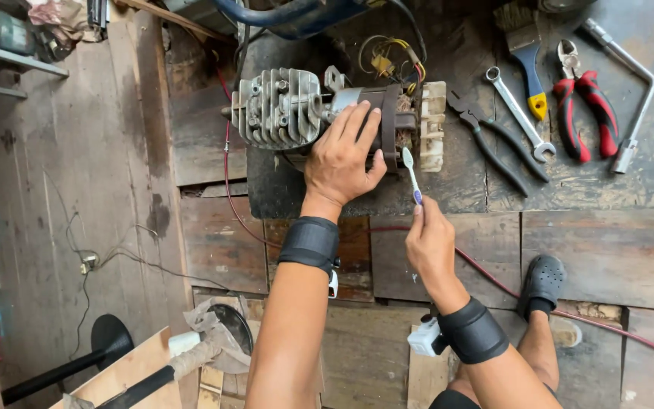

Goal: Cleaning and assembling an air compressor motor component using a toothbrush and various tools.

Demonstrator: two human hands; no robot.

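Observation:
A small engine with a finned metal cylinder head and a dark motor body lies on a dark mat on the wooden floor. My left hand rests flat on the motor body, fingers spread over it. My right hand grips a toothbrush by its blue handle. The white brush head points up at the motor's right end, beside the pale fan housing. Both wrists wear black bands.
Tools lie to the right: black pliers, a spanner, red-handled pliers, a paintbrush, a cross wrench. A red hose crosses the planks. My foot in a black clog sits at right.

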